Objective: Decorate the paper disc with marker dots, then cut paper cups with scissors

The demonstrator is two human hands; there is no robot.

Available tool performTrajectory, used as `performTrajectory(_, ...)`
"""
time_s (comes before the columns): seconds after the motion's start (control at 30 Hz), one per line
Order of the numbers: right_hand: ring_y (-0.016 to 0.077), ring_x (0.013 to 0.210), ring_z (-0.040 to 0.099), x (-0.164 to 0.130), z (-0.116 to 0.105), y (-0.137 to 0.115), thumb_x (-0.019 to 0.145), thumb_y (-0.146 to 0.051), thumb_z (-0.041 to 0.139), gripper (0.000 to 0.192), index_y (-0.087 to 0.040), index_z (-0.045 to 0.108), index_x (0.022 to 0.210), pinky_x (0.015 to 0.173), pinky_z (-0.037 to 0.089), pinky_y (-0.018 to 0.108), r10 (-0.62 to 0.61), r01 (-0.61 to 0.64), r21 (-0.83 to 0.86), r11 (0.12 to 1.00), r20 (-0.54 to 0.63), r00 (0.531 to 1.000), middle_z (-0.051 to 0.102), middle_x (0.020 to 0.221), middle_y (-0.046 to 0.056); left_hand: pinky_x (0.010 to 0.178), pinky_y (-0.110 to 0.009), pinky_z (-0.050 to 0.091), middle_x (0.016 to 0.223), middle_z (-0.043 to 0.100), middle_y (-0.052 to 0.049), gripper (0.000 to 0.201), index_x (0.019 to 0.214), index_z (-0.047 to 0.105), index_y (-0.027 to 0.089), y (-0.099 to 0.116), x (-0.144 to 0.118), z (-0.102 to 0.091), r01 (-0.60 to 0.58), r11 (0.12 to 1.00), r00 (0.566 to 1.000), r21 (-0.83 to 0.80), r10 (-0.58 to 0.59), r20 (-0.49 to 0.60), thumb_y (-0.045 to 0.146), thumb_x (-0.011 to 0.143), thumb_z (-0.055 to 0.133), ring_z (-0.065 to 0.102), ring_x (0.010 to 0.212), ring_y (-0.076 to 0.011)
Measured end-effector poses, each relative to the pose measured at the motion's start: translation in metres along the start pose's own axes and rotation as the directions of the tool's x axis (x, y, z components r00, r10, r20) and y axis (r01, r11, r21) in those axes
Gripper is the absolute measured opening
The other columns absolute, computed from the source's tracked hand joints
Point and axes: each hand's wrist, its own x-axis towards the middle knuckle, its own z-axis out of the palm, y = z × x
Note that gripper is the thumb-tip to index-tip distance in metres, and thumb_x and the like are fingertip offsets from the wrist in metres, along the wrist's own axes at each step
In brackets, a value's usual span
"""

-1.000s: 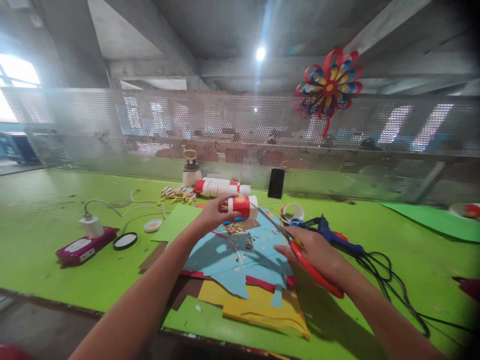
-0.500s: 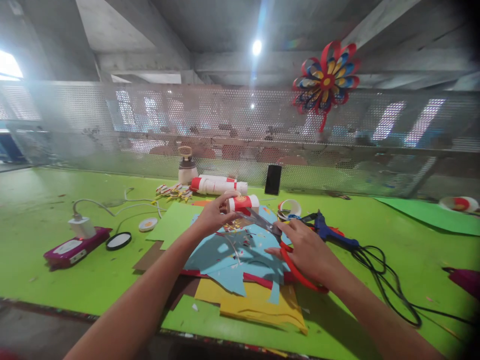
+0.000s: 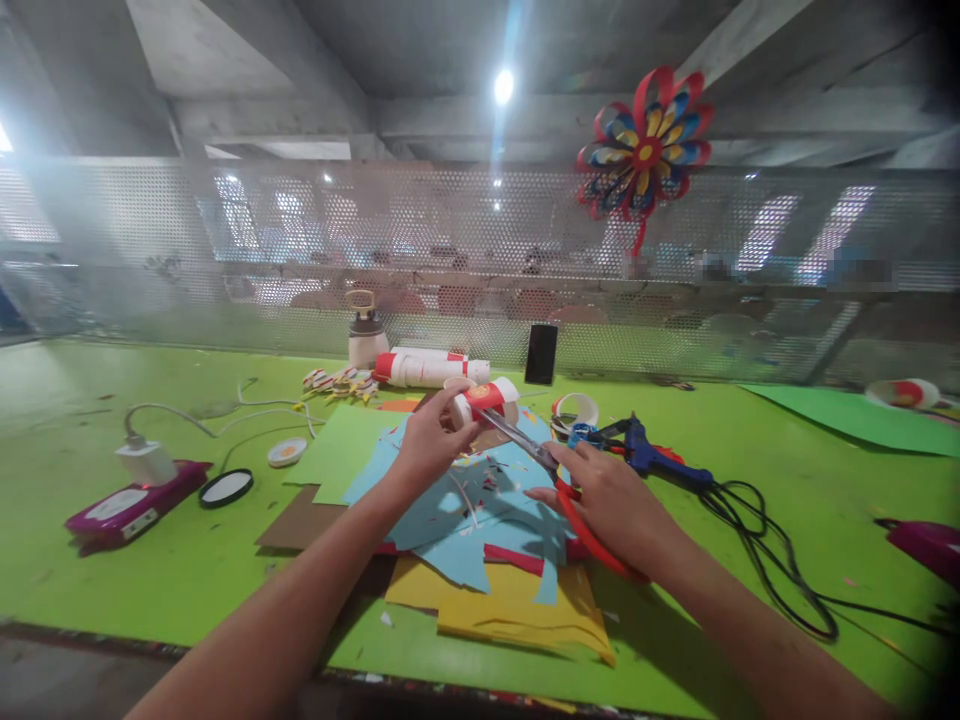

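Fingers (image 3: 450, 425) grip paper roll (image 3: 484, 402) (scissors (image 3: 559, 480) touching it).

1. The left arm is stretched forward from the lower left, and the left hand (image 3: 429, 440) is curled closed, thumb uppermost.
2. The right arm is extended from the lower right, and the right hand (image 3: 611, 500) is clenched, knuckles up.

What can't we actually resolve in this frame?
- Head view: where the scissors blades meet the red-and-white roll is too small to tell whether they are cutting.
- The left hand covers the roll's near end.
- The right hand hides most of the red handles.
- Behind the mesh screen: blurred.
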Motion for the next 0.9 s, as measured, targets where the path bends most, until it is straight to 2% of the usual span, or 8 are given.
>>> performTrajectory(0.1, 0.0302, 0.084, 0.064, 0.0, 0.001, 0.002, 0.093, -0.057, 0.042, 0.057, -0.013, 0.059, 0.124, 0.074, 0.049, 0.039, -0.011, 0.011, 0.011, 1.0, -0.009, 1.0, 0.066, 0.092, 0.014, 0.05, -0.026, 0.056, 0.085, 0.069, -0.006, 0.059, 0.126, 0.055, 0.015, 0.002, -0.003, 0.003, -0.03, 0.999, 0.999, 0.03, 0.031, -0.044, 0.031, 0.072, 0.071, 0.066, 0.065, -0.0173)
performTrajectory(0.27, 0.0281, 0.083, 0.065, 0.0, 0.001, 0.002, 0.094, -0.055, 0.042, 0.052, -0.016, 0.06, 0.122, 0.074, 0.049, 0.038, -0.011, 0.012, 0.035, 0.999, -0.018, 1.0, 0.068, 0.094, 0.014, 0.072, -0.032, 0.058, 0.104, 0.07, -0.008, 0.054, 0.122, 0.06, 0.02, -0.004, -0.003, 0.004, -0.097, 0.99, 0.985, 0.104, 0.111, -0.13, 0.029, 0.071, 0.074, 0.068, 0.089, -0.0224)
performTrajectory(0.4, 0.0278, 0.088, 0.065, 0.0, 0.003, 0.0, 0.094, -0.051, 0.045, 0.047, -0.016, 0.061, 0.121, 0.078, 0.049, 0.038, -0.008, 0.009, 0.123, 0.992, -0.009, 1.0, 0.068, 0.096, 0.014, 0.083, -0.038, 0.055, 0.116, 0.066, -0.01, 0.055, 0.123, 0.06, 0.021, -0.011, 0.0, 0.004, -0.131, 0.977, 0.97, 0.169, 0.161, -0.182, 0.027, 0.07, 0.076, 0.065, 0.096, -0.0247)
performTrajectory(0.67, 0.0269, 0.083, 0.065, 0.0, 0.005, 0.005, 0.095, -0.048, 0.046, 0.046, -0.016, 0.061, 0.124, 0.077, 0.048, 0.038, 0.005, -0.004, 0.131, 0.991, -0.004, 1.0, 0.066, 0.091, 0.013, 0.073, -0.03, 0.056, 0.106, 0.068, -0.009, 0.057, 0.126, 0.059, 0.019, -0.011, 0.0, 0.004, -0.153, 0.972, 0.97, 0.177, 0.181, -0.16, 0.03, 0.072, 0.075, 0.065, 0.092, -0.0222)
performTrajectory(0.9, 0.031, 0.091, 0.066, 0.001, 0.0, 0.004, 0.093, -0.051, 0.047, 0.049, -0.014, 0.064, 0.121, 0.082, 0.049, 0.042, 0.0, 0.001, 0.164, 0.986, -0.01, 1.0, 0.07, 0.096, 0.016, 0.077, -0.034, 0.058, 0.112, 0.067, -0.01, 0.058, 0.128, 0.058, 0.021, -0.013, -0.002, 0.005, -0.117, 0.984, 0.98, 0.134, 0.136, -0.144, 0.03, 0.073, 0.074, 0.065, 0.096, -0.0234)
